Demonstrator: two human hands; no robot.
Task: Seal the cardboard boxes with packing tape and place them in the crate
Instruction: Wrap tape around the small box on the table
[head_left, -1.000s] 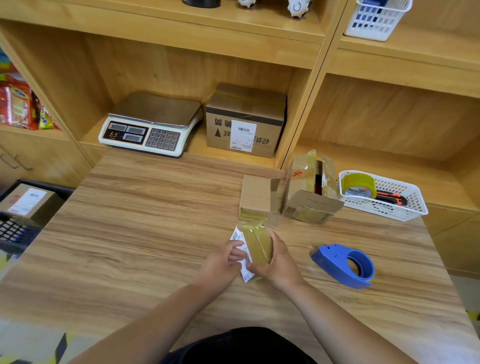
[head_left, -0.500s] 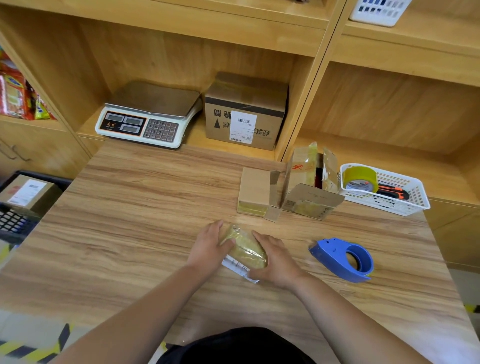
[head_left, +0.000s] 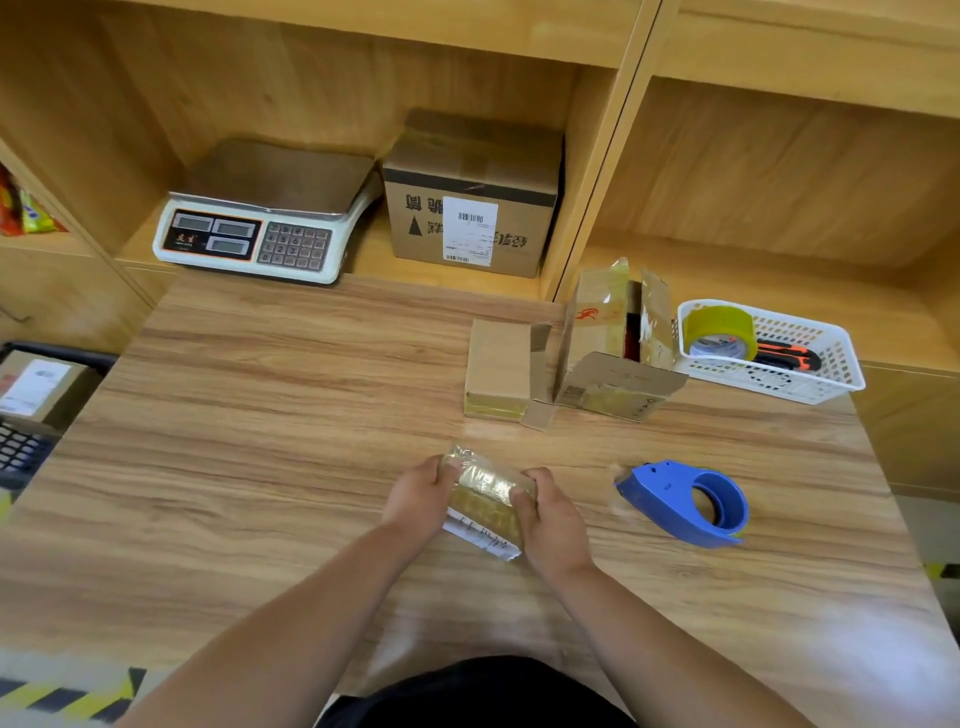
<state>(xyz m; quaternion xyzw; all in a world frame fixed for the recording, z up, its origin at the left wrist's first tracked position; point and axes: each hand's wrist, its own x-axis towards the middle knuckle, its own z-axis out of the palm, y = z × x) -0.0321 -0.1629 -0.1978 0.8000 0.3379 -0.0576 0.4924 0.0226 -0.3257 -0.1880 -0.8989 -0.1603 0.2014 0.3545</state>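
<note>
Left hand (head_left: 421, 499), right hand (head_left: 553, 525) grip taped box (head_left: 485, 493); dispenser (head_left: 680, 501) near; open box (head_left: 613, 353) behind.

small box (head_left: 485, 499) lay on table (head_left: 260, 441), gripped between left hand (head_left: 418, 501) and right hand (head_left: 550, 519) | tape dispenser (head_left: 685, 501) lay to its right | behind, flat box (head_left: 496, 371) touched open box (head_left: 613, 353) on its right | basket (head_left: 831, 358) stood right of that, holding tape roll (head_left: 719, 330) and knife (head_left: 787, 356) | scale (head_left: 265, 213) sat left of large box (head_left: 472, 192) on shelf (head_left: 374, 254) behind table | crate (head_left: 21, 452) stood left of table, parcel (head_left: 39, 384) inside

Glossy tape wraps the small cardboard box (head_left: 485, 493) on the matt wood-grain table (head_left: 270, 415); the dispenser (head_left: 685, 501) is smooth blue plastic.
</note>
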